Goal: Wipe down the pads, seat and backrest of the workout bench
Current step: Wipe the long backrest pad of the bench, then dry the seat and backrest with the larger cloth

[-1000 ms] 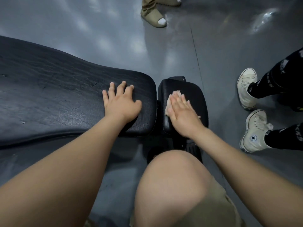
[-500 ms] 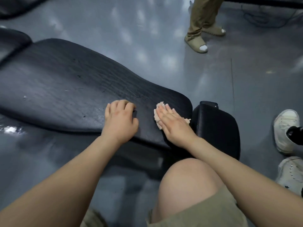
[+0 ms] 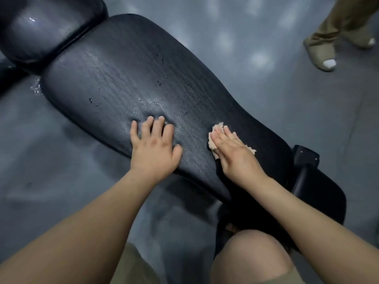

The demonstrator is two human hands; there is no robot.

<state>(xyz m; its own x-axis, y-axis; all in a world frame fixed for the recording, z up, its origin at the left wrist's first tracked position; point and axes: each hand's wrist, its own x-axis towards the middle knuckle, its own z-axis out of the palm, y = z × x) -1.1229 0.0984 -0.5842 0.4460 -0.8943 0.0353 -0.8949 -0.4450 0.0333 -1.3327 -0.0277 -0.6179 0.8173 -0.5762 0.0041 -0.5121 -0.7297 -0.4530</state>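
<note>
Two bare arms reach out over a bent knee (image 3: 252, 261) at 6 o'clock. The small seat (image 3: 324, 191) lies at 4 o'clock, partly hidden by the right forearm. The left hand (image 3: 153, 148) presses flat, fingers spread, on the cracked black backrest (image 3: 123, 68). At its 3 o'clock the right hand (image 3: 233, 156) lies flat, fingers straight, on a pinkish cloth (image 3: 218, 127). A rounded pad (image 3: 41, 31) sits at the backrest's far end at 11 o'clock. A bystander's foot (image 3: 322, 56) stands on the grey floor (image 3: 246, 48) at 2 o'clock.
</note>
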